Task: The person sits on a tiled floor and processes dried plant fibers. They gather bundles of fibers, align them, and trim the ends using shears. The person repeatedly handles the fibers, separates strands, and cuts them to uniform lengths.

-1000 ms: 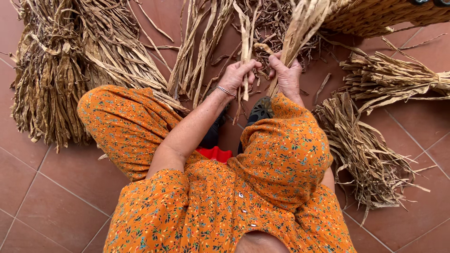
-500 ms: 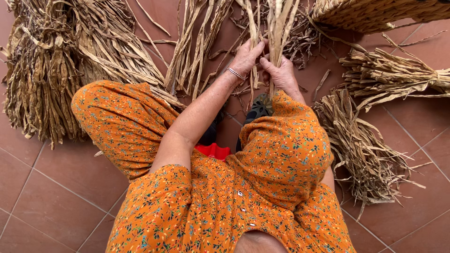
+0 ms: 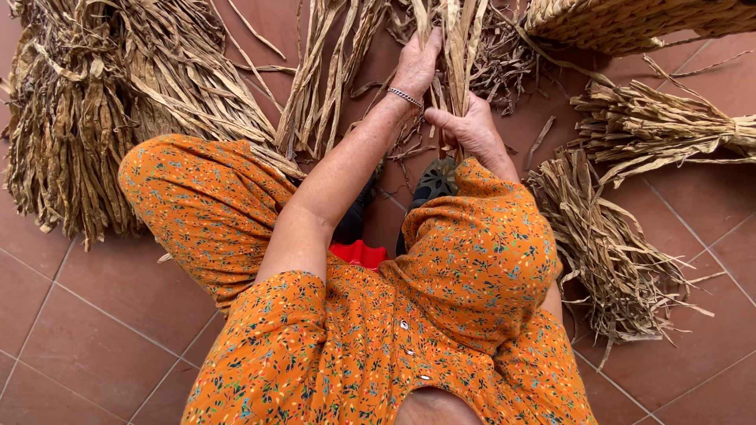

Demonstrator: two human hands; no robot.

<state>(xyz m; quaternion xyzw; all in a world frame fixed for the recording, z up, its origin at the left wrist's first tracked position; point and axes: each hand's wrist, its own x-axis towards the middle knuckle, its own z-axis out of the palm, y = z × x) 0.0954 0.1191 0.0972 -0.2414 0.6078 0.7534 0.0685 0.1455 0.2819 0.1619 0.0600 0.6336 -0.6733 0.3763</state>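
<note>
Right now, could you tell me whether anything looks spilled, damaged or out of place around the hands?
Nothing stands out. Both hands, left and right, grip dried leaf strands; a few loose strips lie on the tiled floor.

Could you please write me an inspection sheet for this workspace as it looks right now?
Surface: terracotta tiled floor, with pale grout lines.
Job's things: a bunch of dried leaf strands, standing up between both hands.
Clutter: large dried bundle at the left; two tied bundles at the right; loose strands ahead; woven basket at the top right edge.
Grips: left hand closed on the strands higher up, a bracelet at the wrist; right hand closed on them lower down.
Cables: nothing seen.
Surroundings: orange flowered clothing, a red item beneath, dark footwear.
</note>
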